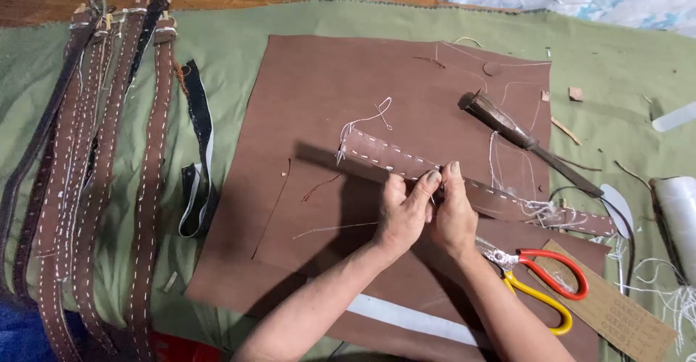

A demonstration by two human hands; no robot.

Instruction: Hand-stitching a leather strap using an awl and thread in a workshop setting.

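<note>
A long brown leather strap (406, 163), edged with white running stitches, lies slantwise across a large sheet of brown leather (326, 101). Both hands meet at its middle: the left hand (402, 213) and the right hand (453, 213) pinch the strap's near edge between closed fingers (433, 181), thumbs pressed together on top. Whether a needle sits in that pinch is too small to tell. Loose white thread (366, 119) curls off the strap's upper left end, and more tangles near its lower right end.

Just beside the right wrist lie scissors (547, 282) with red and yellow handles, next to a cardboard tag (616, 311). A dark-handled awl-like tool (525, 141) rests slantwise on the sheet's right edge. Far left, a row of finished stitched straps (94, 188) lies on the green cloth (239, 50) covering the bench, with a black band (197, 159) alongside.
</note>
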